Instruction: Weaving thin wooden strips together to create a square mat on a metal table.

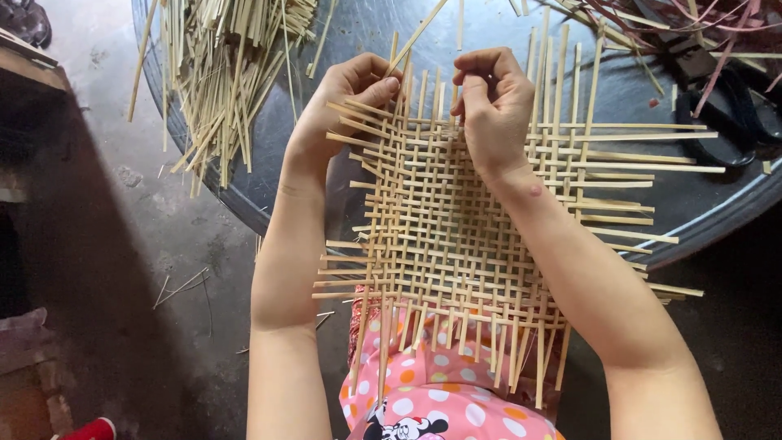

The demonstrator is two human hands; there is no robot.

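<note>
A flat mat woven from pale bamboo strips [456, 236] lies half on a dark round table [619, 90] and half over my lap. My left hand [346, 102] pinches a loose bamboo strip [419, 33] at the mat's far edge, thumb and fingers closed on it. My right hand [493, 106] rests just beside it on the far edge, fingers curled down onto the strips and pressing or gripping them. Loose strip ends stick out on all sides of the weave.
A heap of cut bamboo strips [224, 73] lies at the table's far left, spilling over its edge. Dark scissors [733, 122] and reddish strips [684, 20] sit at the far right. Grey concrete floor [163, 236] is to the left, with a few stray slivers.
</note>
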